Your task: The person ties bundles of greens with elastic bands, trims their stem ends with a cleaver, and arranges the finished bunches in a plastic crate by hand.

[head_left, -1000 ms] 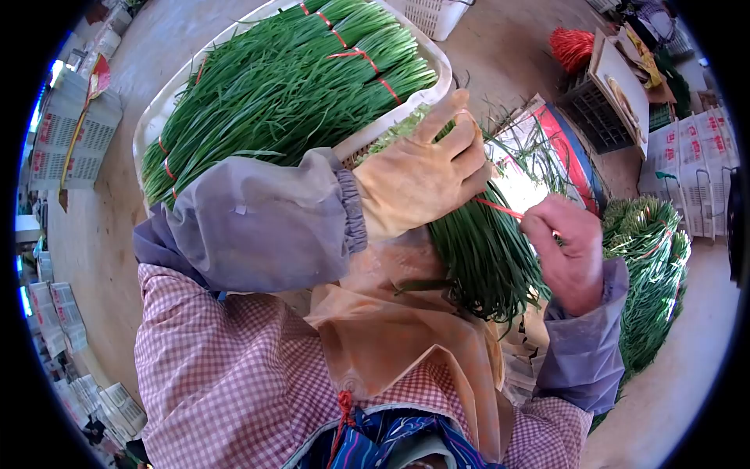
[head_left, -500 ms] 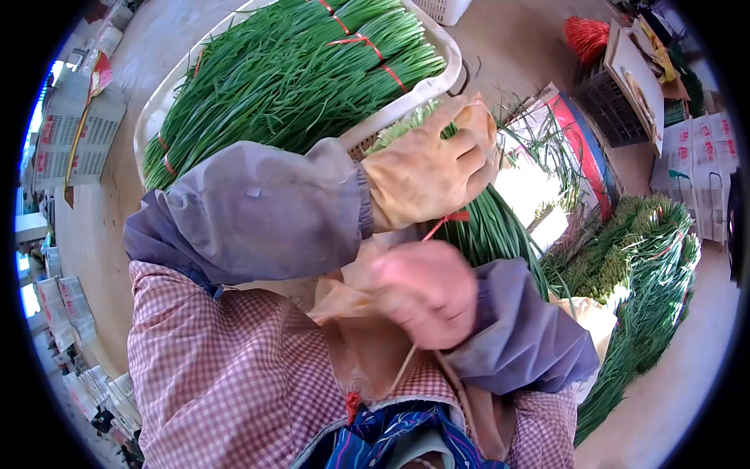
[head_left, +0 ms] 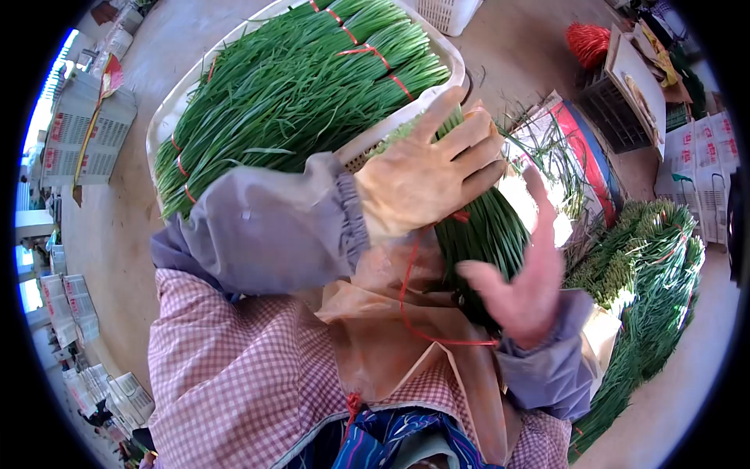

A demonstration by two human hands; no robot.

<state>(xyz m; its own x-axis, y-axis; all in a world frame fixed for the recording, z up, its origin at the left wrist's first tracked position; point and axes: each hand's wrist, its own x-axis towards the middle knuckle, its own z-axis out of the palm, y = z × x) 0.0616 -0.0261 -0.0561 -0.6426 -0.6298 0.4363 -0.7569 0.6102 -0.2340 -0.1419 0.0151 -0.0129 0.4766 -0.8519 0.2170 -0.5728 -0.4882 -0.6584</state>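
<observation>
My left hand (head_left: 430, 172), in a tan glove, lies across a bunch of garlic chives (head_left: 484, 234) with its fingers stretched out and the thumb apart. Pale stem ends show between the thumb and fingers. A red tie (head_left: 405, 291) loops down from the bunch over a brown apron (head_left: 367, 344) to my right cuff. My bare right hand (head_left: 531, 289) is open beside the leaves, thumb and fingers spread, slightly blurred. The underside of the bunch is hidden.
Tied chives fill a white crate (head_left: 449, 86) ahead. More chives (head_left: 648, 289) are heaped at the right, near a red-and-white sack (head_left: 582, 148). Red ties (head_left: 587, 44) sit by a dark crate (head_left: 613, 113). Stacked pale crates (head_left: 90, 129) stand at the left.
My right hand has gone from a blurred closed shape near the apron to spread fingers farther right. My left fingers have straightened over the bunch. The red tie now hangs in a wide loop.
</observation>
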